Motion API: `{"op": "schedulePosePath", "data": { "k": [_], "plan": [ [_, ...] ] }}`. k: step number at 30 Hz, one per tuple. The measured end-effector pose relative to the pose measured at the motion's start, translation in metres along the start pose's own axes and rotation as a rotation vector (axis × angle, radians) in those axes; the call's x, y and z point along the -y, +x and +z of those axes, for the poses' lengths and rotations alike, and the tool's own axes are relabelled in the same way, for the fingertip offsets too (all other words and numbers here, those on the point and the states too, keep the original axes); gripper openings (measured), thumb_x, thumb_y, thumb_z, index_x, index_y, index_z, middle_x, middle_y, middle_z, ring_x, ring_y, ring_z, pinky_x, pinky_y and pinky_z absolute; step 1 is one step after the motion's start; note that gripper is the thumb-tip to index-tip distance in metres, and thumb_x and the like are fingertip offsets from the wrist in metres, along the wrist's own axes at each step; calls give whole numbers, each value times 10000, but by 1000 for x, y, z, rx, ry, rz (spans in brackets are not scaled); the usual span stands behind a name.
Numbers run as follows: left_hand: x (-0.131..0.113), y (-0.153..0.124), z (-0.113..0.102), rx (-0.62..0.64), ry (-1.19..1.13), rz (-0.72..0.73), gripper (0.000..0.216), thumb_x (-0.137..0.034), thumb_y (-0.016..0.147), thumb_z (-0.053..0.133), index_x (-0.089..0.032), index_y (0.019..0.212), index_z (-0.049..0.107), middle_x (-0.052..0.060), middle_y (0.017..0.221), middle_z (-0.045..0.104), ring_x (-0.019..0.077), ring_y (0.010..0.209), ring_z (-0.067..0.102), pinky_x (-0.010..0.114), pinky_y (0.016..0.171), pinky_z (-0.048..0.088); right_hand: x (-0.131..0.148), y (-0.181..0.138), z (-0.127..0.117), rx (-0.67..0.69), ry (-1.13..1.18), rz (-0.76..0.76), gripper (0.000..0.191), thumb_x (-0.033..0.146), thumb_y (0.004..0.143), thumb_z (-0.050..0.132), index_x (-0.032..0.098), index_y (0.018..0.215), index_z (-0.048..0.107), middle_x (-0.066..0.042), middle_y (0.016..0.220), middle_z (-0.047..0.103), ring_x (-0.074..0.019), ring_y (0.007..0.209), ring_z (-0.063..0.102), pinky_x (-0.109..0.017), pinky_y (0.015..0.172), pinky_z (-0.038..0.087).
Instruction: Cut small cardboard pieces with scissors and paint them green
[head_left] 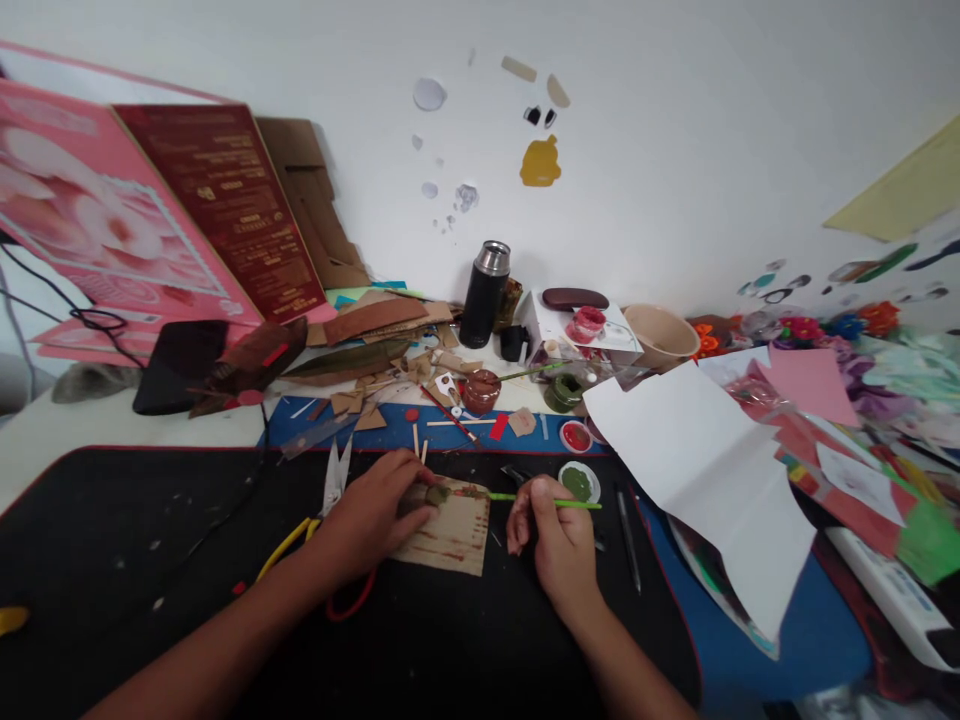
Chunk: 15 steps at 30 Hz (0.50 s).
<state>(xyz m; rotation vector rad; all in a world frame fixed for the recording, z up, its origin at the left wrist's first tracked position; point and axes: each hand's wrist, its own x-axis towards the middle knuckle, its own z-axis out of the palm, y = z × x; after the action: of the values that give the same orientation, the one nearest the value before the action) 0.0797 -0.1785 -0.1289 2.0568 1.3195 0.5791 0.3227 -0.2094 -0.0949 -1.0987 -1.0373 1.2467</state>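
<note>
My left hand [386,500] holds the left side of a piece of cardboard [446,540], its thumb lying on top. Rows of reddish-brown paint marks run over the cardboard, with some green near its upper edge. In my right hand [562,545] is a thin green paintbrush [579,504], gripped between thumb and fingers. The brush tip points left, at the cardboard's upper right corner. A white lid with green paint [577,483] lies just beyond my right hand. Scissors [335,480] with yellow and red handles lie partly hidden under my left forearm.
Behind the black mat [187,570] stand a brown paint jar [481,390], a green paint jar [563,392] and a black flask [485,295]. A lid of red paint [576,436] sits nearby. Cardboard scraps [390,320] pile up at the back; white paper [697,470] lies right. A dark pen [628,538] rests on the mat.
</note>
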Motion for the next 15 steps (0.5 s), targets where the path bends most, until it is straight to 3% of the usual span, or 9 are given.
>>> {"op": "schedulePosePath", "data": {
  "k": [4,15],
  "plan": [
    [0,1,-2,21,-15,-11,250,-262,874,713,-243,1115,646,62,1171,651,277,1136,627,430,999,508,1,-1,-3,-6,-4,-6,534,648,978,655,179,724,625,47,455,504,-109,368,520,-204,408,414],
    [-2,2,-7,-1,-37,31,199,-246,919,620,-243,1112,670,61,1152,668,269,1135,642,435,1022,517,-1,-4,-8,-23,11,14,542,659,981,641,178,733,618,52,457,497,-110,372,532,-201,401,401]
  ]
}}
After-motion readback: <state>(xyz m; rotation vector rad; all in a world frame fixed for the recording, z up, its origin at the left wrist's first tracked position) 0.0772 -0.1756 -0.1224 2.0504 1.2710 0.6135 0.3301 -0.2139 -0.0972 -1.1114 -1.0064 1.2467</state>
